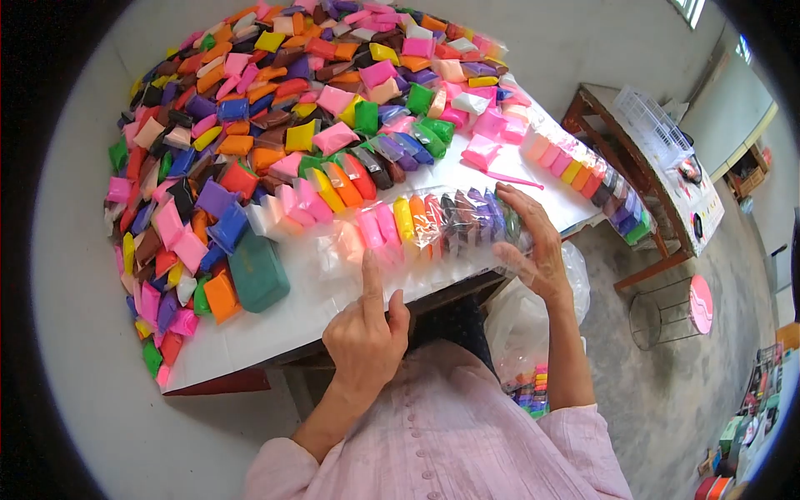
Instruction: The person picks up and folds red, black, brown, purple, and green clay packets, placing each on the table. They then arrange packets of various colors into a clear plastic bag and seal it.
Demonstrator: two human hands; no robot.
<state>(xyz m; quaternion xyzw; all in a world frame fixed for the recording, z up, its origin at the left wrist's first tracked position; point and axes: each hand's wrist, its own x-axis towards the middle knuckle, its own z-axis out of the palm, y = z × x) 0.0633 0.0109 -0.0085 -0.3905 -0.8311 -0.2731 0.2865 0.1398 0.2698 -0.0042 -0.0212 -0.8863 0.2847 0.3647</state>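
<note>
A row of small coloured packets [429, 223] lies in clear plastic near the table's front edge, running from pale and pink through yellow, orange and red to dark, purple and green. My left hand [367, 329] is at the near side of its pink end, index finger stretched out towards the packets and thumb raised, the other fingers curled. At the green end, my right hand [533, 246] has its fingers spread around the end of the row, touching it. Just behind lies a similar row of packets [333, 185]. Another wrapped row [583, 179] sits at the table's right corner.
A large heap of mixed coloured packets [275, 92] covers the back and left of the table [242, 346]. A green block [258, 271] stands at its near side. Right are a wooden side table [642, 167], a stool [675, 312] and a plastic bag [521, 321].
</note>
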